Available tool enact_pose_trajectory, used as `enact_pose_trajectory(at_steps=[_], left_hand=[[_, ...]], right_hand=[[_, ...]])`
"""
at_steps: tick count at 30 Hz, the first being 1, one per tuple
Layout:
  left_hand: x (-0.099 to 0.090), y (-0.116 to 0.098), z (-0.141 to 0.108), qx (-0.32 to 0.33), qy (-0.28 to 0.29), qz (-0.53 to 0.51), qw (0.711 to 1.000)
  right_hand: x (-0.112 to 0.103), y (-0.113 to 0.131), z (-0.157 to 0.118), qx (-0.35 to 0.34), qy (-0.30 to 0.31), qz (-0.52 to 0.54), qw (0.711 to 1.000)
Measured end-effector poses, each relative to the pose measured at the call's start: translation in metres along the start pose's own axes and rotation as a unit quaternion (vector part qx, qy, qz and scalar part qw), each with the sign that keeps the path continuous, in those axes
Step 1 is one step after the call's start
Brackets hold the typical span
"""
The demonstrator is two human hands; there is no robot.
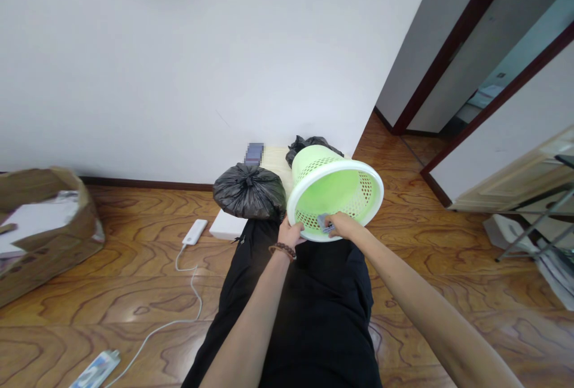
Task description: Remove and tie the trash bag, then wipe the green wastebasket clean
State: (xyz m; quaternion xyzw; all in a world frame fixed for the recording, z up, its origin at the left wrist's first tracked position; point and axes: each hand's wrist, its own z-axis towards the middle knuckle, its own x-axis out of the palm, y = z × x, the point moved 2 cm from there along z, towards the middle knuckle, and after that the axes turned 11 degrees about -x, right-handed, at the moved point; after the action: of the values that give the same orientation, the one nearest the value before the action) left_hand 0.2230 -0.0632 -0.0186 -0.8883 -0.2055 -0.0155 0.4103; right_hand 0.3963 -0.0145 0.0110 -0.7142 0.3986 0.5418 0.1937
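Basket of pale green plastic (329,188), pierced with holes and rimmed in white, is tilted above the wearer's black-trousered knees (323,274), its mouth toward my camera. At its near left rim I have the left hand (290,234) grasping the edge, a brown beaded bracelet (283,250) at the wrist. My right hand (341,225) pinches a small grey-blue cloth (323,223) against the inside of the near wall. Just left of the basket I see a knotted black plastic bag (249,191); a second black plastic bag (299,147) shows behind it, near the white wall (224,65). Farther left are a flat white box (225,225), a white rectangular device with a cable (195,232) and, well apart, an open brown cardboard box (58,244) holding white papers (38,223).
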Motion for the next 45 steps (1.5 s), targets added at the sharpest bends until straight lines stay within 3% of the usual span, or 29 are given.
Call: enact_pose_trajectory(at_steps=[5, 14, 21, 33, 45], left_hand=[[0.000, -0.001, -0.001, -0.012, 0.000, -0.011, 1.000], [0.002, -0.001, -0.002, -0.002, 0.002, -0.002, 1.000], [0.001, -0.001, -0.001, 0.002, -0.008, 0.007, 1.000], [0.001, 0.003, 0.001, 0.014, -0.003, 0.025, 1.000], [0.000, 0.001, 0.001, -0.011, -0.002, -0.015, 1.000]], right_hand=[[-0.003, 0.001, -0.004, 0.017, -0.057, -0.040, 0.997], [0.005, 0.016, -0.002, 0.005, -0.028, -0.109, 0.994], [0.003, 0.017, -0.001, 0.024, -0.025, -0.096, 0.995], [0.007, 0.004, -0.011, -0.070, -0.026, -0.064, 0.995], [0.002, 0.005, -0.010, 0.044, -0.083, -0.050, 0.994]])
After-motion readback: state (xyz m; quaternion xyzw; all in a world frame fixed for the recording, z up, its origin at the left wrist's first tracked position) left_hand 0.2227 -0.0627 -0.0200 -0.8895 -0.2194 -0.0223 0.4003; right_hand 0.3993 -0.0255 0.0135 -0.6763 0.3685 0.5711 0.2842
